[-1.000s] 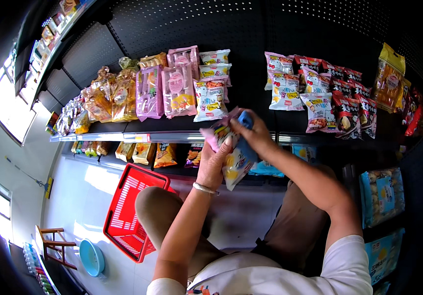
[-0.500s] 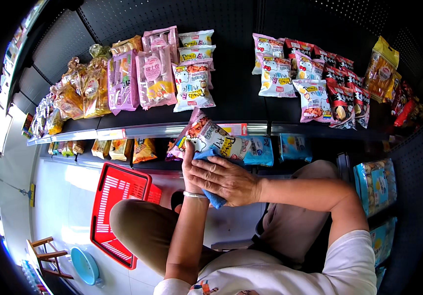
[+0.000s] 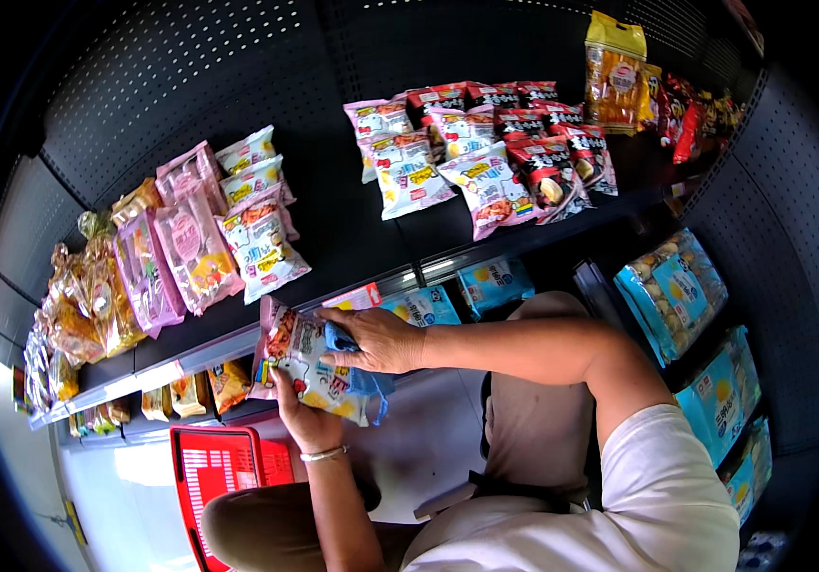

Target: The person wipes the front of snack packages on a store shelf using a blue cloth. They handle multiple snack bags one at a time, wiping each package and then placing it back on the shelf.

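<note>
I find the left hand under a snack packet, fingers curled up around its lower edge; its grip is closed on the packet from below. A thin bracelet sits on that wrist. The right hand lies flat on the packet's upper face, fingers extended and pressing a blue cloth against it. I record that grip as pressed on the cloth rather than pinching it; the cloth hangs past the packet's lower right corner. The packet is held tilted in front of the shelf edge, just below it, between the two hands and clear of the shelf.

On the shelf above I note pink packets and white packets lying in rows to the left, clear bags of golden snacks further left, and a second group of white and pink packets with red and black packets to the right. A yellow bag stands behind them. Blue packets sit on the lower shelf just beside the right forearm, and more blue bags fill the rack at the right. A red basket stands on the floor by the person's left knee.
</note>
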Action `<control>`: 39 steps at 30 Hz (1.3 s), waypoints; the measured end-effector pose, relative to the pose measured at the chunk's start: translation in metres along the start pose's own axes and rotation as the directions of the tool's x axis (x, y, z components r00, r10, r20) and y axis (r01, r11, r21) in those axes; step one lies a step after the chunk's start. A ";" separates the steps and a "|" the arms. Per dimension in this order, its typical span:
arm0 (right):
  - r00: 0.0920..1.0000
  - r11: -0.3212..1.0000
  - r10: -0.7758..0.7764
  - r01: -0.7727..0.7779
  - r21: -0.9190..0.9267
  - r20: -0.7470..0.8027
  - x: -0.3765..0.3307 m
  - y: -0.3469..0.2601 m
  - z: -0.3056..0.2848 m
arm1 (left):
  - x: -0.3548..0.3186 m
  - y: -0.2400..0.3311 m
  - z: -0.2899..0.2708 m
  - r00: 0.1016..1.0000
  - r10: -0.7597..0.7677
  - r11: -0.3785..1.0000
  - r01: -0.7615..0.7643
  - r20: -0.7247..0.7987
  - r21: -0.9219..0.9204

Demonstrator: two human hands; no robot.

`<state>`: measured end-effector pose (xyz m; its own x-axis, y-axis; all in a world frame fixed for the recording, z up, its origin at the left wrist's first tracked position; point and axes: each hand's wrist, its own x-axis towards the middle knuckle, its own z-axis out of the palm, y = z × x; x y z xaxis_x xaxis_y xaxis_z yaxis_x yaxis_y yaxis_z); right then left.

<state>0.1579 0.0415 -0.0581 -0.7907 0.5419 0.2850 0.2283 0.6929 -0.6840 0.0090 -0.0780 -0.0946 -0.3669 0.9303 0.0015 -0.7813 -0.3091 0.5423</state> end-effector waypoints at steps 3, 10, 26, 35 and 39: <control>0.993 0.972 -0.010 -0.018 0.234 0.119 -0.006 -0.001 -0.011 | -0.004 0.006 -0.005 0.994 -0.084 0.996 0.083 0.068 0.006; 0.984 0.987 0.078 -0.053 0.153 -0.160 -0.019 -0.005 -0.009 | -0.013 -0.003 0.011 0.998 -0.036 0.983 0.045 -0.055 0.179; 0.959 1.000 0.024 -0.027 0.005 0.283 -0.059 -0.006 -0.005 | 0.089 0.011 0.146 0.926 0.278 0.662 -0.379 0.257 0.647; 0.930 0.995 -0.001 0.037 -0.091 0.368 -0.061 -0.017 -0.019 | 0.162 -0.101 0.152 0.973 0.014 0.819 -0.142 0.229 0.555; 0.928 0.990 -0.046 0.092 -0.108 0.371 -0.059 -0.015 -0.017 | 0.184 -0.132 0.134 0.985 0.021 0.698 -0.137 0.171 0.703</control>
<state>0.2108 0.0074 -0.0529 -0.9545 0.2946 0.0466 0.2146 0.7868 -0.5787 0.1123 0.1600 -0.0531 -0.2920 0.9435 0.1564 -0.1399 -0.2040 0.9689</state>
